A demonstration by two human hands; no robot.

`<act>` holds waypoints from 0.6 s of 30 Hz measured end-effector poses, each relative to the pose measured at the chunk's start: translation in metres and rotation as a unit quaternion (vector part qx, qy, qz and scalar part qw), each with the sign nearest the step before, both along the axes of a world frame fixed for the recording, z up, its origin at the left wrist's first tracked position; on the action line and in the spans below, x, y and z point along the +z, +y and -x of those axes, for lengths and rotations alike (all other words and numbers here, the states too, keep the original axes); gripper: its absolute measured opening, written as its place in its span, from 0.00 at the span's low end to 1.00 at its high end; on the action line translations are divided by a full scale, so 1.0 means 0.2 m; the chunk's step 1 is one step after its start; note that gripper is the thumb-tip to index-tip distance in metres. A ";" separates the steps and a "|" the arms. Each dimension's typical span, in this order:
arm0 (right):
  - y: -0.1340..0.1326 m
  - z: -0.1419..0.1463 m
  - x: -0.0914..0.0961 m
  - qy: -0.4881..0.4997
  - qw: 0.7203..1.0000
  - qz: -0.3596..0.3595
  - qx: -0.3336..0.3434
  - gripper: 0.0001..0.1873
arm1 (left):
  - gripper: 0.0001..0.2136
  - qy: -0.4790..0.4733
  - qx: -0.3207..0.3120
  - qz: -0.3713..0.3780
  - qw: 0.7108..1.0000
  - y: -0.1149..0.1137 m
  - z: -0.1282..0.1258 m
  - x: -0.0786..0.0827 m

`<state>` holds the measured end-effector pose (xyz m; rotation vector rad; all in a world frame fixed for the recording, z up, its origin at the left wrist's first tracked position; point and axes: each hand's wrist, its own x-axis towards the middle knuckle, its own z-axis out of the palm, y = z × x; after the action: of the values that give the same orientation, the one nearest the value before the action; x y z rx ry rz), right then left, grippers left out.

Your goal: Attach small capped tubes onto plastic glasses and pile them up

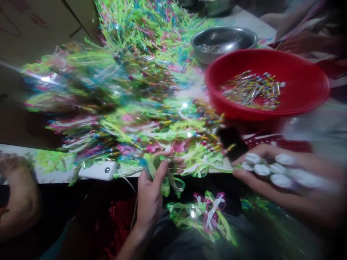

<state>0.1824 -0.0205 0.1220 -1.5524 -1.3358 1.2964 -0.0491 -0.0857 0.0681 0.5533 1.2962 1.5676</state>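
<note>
My left hand [151, 191] rises from the bottom centre, its fingers closed on green translucent ribbon [159, 177] tied into a large heap of ribbon-and-cellophane bundles [116, 104]. The bundles carry small striped sticks and spread across the table. At the right, my right hand [271, 177] grips several blurred white rounded pieces [261, 169], its fingertips close to the heap's edge. Green and pink ribbon loops [202, 216] lie below my hands, apparently on my lap.
A red plastic basin [271, 61] holds many small striped sticks. Behind it stands a steel bowl [223, 43]. A white phone-like device [99, 170] lies at the table edge, and a black rectangular object [231, 142] sits near the basin. Another person's hands [306, 43], [17, 191] appear at both sides.
</note>
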 end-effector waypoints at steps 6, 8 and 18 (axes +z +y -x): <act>0.01 0.02 0.03 -0.009 0.996 0.066 0.057 0.22 | 0.16 0.032 0.044 0.030 0.998 0.00 0.02 0.08; 0.03 0.04 0.02 0.032 0.988 0.120 0.094 0.23 | 0.18 0.036 0.051 0.040 0.997 0.01 0.03 0.09; 0.05 0.11 -0.03 0.249 0.939 0.204 0.124 0.19 | 0.16 0.006 -0.096 0.076 0.992 0.04 0.12 0.14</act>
<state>0.1596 -0.0102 0.1151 -1.1988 -0.9931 2.0672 -0.0736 -0.0769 0.0954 0.5732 1.3185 1.2982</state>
